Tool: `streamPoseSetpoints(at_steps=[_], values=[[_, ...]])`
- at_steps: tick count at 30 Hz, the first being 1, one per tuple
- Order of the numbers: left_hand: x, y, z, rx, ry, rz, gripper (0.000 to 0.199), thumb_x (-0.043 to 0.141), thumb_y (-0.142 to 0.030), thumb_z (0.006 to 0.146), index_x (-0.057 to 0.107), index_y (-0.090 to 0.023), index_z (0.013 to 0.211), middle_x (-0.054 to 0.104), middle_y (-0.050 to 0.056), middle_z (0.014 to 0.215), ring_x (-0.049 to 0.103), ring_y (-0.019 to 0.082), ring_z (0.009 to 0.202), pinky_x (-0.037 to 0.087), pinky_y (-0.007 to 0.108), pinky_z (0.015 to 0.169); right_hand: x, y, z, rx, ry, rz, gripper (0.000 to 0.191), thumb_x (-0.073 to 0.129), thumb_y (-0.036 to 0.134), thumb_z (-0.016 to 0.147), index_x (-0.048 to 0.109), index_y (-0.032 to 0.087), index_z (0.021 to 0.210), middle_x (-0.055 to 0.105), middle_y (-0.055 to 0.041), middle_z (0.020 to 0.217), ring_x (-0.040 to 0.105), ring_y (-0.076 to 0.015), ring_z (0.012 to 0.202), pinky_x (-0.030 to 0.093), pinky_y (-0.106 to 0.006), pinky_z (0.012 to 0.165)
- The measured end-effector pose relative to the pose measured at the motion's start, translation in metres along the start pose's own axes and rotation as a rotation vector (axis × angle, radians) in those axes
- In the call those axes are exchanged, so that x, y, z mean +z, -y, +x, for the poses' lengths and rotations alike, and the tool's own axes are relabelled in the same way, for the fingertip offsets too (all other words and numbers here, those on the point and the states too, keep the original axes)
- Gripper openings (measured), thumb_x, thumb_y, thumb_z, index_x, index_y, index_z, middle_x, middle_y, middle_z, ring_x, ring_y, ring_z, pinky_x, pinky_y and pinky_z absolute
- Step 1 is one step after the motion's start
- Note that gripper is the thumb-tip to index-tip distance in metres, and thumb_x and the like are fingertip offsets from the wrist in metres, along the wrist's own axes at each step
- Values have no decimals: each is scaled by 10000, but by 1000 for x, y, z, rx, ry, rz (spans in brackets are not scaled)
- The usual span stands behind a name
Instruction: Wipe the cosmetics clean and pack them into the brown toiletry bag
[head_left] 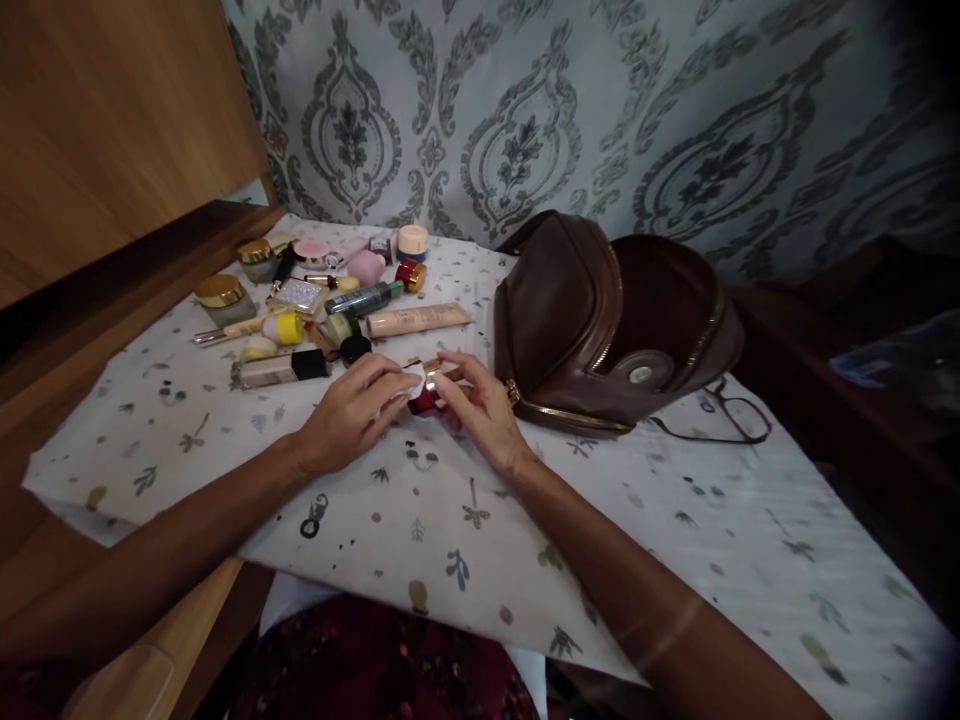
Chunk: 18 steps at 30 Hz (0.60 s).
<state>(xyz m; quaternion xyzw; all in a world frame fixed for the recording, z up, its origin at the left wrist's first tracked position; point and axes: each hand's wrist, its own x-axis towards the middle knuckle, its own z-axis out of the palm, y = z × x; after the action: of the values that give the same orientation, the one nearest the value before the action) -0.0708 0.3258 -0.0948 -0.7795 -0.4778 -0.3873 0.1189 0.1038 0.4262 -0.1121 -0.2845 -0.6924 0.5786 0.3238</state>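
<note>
My right hand (484, 408) is closed around a small red jar (424, 401) with a shiny gold lid, just above the patterned cloth. Pressed against the jar from the left is a folded white wipe (415, 379), pinched in the fingers of my left hand (358, 410). My fingers cover part of the jar. Behind my left hand lie a beige tube (418, 319) and a round black cap (355, 348). A bottle with a black cap (274, 370) rests to the left.
A brown leather bag (559, 310) stands right of my hands, with glasses (724, 418) beside it. Several cosmetics sit at the back left, including a gold-lidded jar (223, 297), a dark green tube (364, 299) and a second red jar (411, 275). A patterned curtain (450, 110) hangs behind.
</note>
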Motion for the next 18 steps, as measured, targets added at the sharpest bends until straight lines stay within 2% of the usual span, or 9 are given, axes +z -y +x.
streamPoseSetpoints(at_steps=[2,6,12,18], values=[[-1,-2,1,36,-1,16,212,524,-138,959,581,-168,1162,602,80,978,574,171,892,523,313,782,1,3,0,-14,-13,-53,563,581,588,873,577,222,1301,577,-3,802,547,-124,601,435,-220,463],[-3,-5,2,92,18,36,205,527,-119,949,578,-146,1145,611,92,978,570,178,889,526,316,779,1,7,0,-56,-1,-116,499,506,581,918,702,179,1138,622,-27,810,561,-139,694,447,-223,535],[-3,-6,2,125,36,26,189,518,-138,956,585,-163,1131,613,97,997,581,184,903,529,321,775,-5,6,1,33,54,-37,569,547,623,876,661,166,1194,622,-18,799,511,-102,542,398,-217,434],[-3,-4,3,30,50,-30,184,505,-132,960,599,-150,1117,610,88,969,575,176,884,521,312,773,-14,4,5,119,154,59,603,662,537,823,597,165,1293,641,-26,839,556,-107,531,451,-243,460]])
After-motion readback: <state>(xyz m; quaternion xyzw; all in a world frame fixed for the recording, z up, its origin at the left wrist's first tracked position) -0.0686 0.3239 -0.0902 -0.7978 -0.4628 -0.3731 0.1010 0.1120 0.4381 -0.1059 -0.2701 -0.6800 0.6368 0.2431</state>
